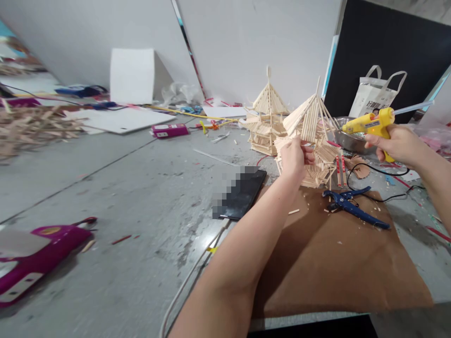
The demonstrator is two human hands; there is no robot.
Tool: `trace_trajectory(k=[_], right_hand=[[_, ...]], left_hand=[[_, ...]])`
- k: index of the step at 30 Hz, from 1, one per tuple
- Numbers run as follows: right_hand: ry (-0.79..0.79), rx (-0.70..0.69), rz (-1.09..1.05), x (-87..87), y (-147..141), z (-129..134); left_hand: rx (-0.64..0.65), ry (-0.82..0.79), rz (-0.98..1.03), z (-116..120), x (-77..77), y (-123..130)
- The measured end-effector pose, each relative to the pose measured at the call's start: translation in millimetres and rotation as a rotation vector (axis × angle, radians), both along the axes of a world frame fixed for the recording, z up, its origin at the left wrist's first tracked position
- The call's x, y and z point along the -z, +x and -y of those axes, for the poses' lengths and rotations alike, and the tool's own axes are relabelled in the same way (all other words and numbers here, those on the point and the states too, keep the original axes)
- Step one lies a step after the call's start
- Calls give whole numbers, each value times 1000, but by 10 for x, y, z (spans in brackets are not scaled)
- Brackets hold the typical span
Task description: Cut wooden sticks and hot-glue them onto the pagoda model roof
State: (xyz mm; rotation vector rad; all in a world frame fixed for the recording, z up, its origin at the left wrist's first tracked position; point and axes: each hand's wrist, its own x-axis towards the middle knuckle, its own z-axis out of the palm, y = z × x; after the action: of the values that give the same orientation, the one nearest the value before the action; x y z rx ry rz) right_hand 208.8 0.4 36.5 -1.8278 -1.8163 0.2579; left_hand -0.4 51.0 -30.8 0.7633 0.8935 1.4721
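My left hand [294, 157] is at the near pavilion model [310, 119], built of thin wooden sticks with a pointed roof. Its fingers curl against the model just under the roof edge and partly hide it. In my right hand [401, 143] is a yellow hot glue gun [369, 122]. A clear glue stick [414, 108] pokes out of its back, and its nozzle points left, toward the roof. Behind and to the left stands a second stick pavilion [268, 117]. Blue cutting pliers [355, 206] lie spread apart on a brown board [338, 263] nearer to me.
A black phone [243, 195] with a cable lies left of my forearm. Purple power strips [169, 131] sit farther left. Behind the glue gun are a metal bowl [352, 141] and a white bag [373, 96]. The glue gun's black cord [373, 197] loops beside the pliers.
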Motion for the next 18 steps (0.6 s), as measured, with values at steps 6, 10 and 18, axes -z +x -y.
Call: trace_trajectory(k=[6, 10, 18], right_hand=[[73, 103, -538, 301, 285, -137], [-3, 298, -714, 664, 549, -254], [-144, 512, -452, 1390, 994, -486]], left_hand=[[29, -100, 45, 61, 49, 16], [-34, -101, 76, 135, 75, 56], [-125, 239, -8, 461, -96, 109]])
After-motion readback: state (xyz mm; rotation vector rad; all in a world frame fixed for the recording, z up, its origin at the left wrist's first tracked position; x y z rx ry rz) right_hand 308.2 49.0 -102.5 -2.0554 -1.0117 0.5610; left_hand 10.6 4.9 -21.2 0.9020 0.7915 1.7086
